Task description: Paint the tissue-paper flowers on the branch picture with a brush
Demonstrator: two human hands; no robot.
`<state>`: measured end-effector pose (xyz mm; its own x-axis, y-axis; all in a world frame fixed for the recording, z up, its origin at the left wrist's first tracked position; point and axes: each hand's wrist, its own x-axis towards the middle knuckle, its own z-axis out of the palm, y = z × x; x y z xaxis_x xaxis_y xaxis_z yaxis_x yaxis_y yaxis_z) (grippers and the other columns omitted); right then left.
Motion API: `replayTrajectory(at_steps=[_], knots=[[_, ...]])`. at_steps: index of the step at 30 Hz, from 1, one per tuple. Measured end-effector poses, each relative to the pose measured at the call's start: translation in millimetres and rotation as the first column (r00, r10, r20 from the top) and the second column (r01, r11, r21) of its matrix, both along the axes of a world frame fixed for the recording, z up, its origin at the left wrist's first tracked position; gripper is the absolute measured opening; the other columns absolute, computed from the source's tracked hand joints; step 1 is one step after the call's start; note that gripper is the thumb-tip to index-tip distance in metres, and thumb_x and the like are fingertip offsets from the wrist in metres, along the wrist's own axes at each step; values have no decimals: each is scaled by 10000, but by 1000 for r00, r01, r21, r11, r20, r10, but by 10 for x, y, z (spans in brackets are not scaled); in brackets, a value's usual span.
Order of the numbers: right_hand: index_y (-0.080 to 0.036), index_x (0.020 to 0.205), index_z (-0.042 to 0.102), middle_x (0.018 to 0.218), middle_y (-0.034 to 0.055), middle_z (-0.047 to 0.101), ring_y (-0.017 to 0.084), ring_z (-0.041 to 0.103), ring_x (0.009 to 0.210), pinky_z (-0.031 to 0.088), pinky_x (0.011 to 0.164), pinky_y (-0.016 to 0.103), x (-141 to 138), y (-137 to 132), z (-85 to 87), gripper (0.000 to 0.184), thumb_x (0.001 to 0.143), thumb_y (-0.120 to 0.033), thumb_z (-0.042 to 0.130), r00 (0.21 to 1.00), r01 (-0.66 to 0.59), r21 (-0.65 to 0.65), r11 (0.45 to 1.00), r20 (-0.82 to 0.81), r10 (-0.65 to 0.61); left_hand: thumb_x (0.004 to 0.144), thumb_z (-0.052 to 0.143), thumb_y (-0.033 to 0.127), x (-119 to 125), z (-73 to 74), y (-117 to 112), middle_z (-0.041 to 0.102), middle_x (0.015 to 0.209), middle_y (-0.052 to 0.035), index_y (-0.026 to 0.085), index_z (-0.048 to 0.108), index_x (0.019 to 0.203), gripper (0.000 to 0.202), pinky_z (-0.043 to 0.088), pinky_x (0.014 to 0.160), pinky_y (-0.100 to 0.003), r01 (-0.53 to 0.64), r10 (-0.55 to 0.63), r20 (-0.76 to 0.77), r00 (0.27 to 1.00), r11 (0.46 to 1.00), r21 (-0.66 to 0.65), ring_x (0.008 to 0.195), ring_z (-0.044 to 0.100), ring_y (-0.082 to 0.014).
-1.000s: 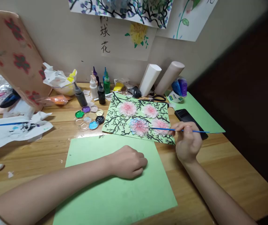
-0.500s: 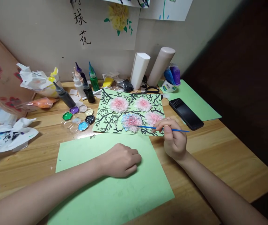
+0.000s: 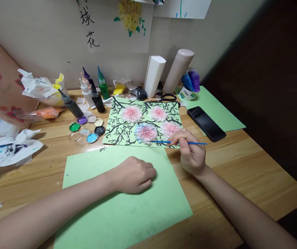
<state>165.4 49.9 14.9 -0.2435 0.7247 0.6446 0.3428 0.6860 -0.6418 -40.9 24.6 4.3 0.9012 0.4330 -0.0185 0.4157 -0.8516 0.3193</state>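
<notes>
My right hand (image 3: 192, 152) pinches a thin blue paintbrush (image 3: 161, 142), its tip at the lower edge of a pink tissue-paper flower (image 3: 145, 133) with blue on its left petals. That flower is on a light green picture (image 3: 119, 133) with black painted branches and several pink flowers. My left hand (image 3: 138, 174) rests closed in a loose fist on a plain green sheet (image 3: 91, 207) in front of the picture; nothing shows in it. Left of the picture lies a flower-shaped paint palette (image 3: 86, 129) with purple, green, blue and black paint in its wells.
Paint bottles (image 3: 86, 91) stand behind the palette. Scissors (image 3: 169, 98), a white box (image 3: 155, 76) and a tall bottle (image 3: 178, 71) are at the wall. A black phone (image 3: 206, 123) lies right of the picture; stained tissue (image 3: 16, 148) is at the left.
The brush tip has moved slightly down and left, to the flower's lower edge, as my right hand shifted a little. My left hand stays on the green sheet.
</notes>
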Motion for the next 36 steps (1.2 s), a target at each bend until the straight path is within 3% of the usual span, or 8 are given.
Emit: replayTrajectory(at_steps=[3, 9, 14, 20, 24, 29, 36], knots=[[-208, 776, 538, 713, 26, 584, 172, 543, 716, 422, 677, 339, -3, 0, -2, 233, 921, -172, 359, 998, -6, 0, 1000, 64, 6, 815, 438, 195, 2, -7, 2, 598, 737, 10, 199, 481, 723, 102, 309, 501, -288, 1, -1, 1, 1000, 1000, 3, 571, 521, -129], [-210, 784, 545, 714, 21, 586, 163, 543, 682, 422, 672, 341, 7, 1, 5, 239, 921, -178, 352, 1000, 17, 26, 1000, 7, -17, 820, 431, 187, 7, -5, 8, 603, 742, 7, 198, 483, 725, 109, 323, 499, -287, -1, 1, 6, 1000, 1000, -2, 572, 529, -129], [-213, 781, 551, 703, 29, 592, 177, 548, 698, 434, 662, 344, 17, 9, 28, 234, 913, -176, 362, 995, -3, 30, 1000, 98, 0, 815, 442, 189, 9, 3, 8, 607, 745, 8, 200, 492, 725, 104, 341, 496, -295, -2, 2, 3, 1000, 1000, 0, 574, 537, -135], [-214, 752, 565, 673, 27, 594, 181, 552, 665, 425, 638, 348, 39, 18, 61, 249, 912, -212, 374, 999, 37, 40, 998, -22, -36, 819, 441, 196, 7, -1, 6, 614, 754, 6, 199, 505, 728, 111, 341, 497, -293, 4, -4, -7, 1000, 1000, 7, 577, 538, -136], [-208, 775, 561, 687, 27, 593, 179, 545, 680, 421, 645, 343, 45, 21, 64, 232, 910, -184, 373, 999, -20, 25, 1000, 42, 19, 820, 447, 208, 5, -11, 7, 612, 746, 6, 200, 509, 733, 107, 326, 490, -291, 5, -5, -1, 1000, 1000, 19, 570, 529, -136], [-216, 753, 569, 674, 29, 603, 182, 554, 661, 423, 633, 346, 59, 33, 68, 250, 916, -225, 379, 999, 40, 55, 998, 2, -40, 821, 442, 209, -2, -24, 4, 609, 744, 7, 199, 508, 735, 109, 312, 480, -295, 5, -5, 6, 1000, 999, 32, 565, 526, -135], [-220, 782, 568, 697, 30, 609, 186, 562, 693, 431, 675, 359, 41, 22, 51, 236, 921, -230, 377, 998, -12, -15, 1000, 55, 13, 820, 438, 201, 4, -22, 7, 609, 742, 3, 199, 501, 735, 105, 335, 489, -300, 9, -10, 13, 1000, 1000, 25, 571, 535, -137]])
